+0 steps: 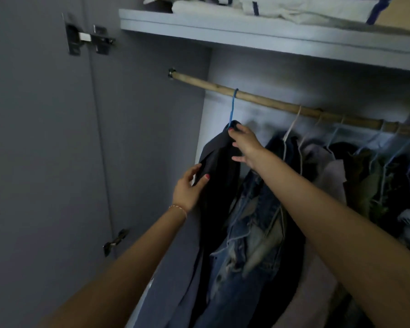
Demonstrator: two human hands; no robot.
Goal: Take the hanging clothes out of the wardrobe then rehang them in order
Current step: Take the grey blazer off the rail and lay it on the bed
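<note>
A dark navy garment (219, 166) is seen hanging from a thin blue wire hanger (233, 107), whose hook is looped over a rough wooden rod (279, 105) running from 10 o'clock toward 3 o'clock inside a grey wardrobe (152, 138). The right hand (245, 144) is raised at about 12 o'clock of frame centre, its fingers pinched on the collar of the navy garment right at the hanger's neck. The left hand (189, 188) is placed lower, at about 9 o'clock of the garment, with thumb and fingers closed on the garment's left edge; a thin bracelet (179, 209) is worn at the wrist. Just right of the navy garment, a faded blue denim jacket (249, 237) is hung on a pale hanger (291, 125), partly covered by the right forearm. Further toward 3 o'clock, a pale grey garment (327, 166) and dark greenish clothes (367, 181) are packed on more hangers; details there are blurred. Above the rod, at 12 o'clock, a grey shelf (223, 26) is loaded with folded white fabric (282, 8). At 9 to 10 o'clock the open door (33, 138) is held by a metal hinge (88, 39), with a second hinge (115, 241) lower at 8 o'clock.
</note>
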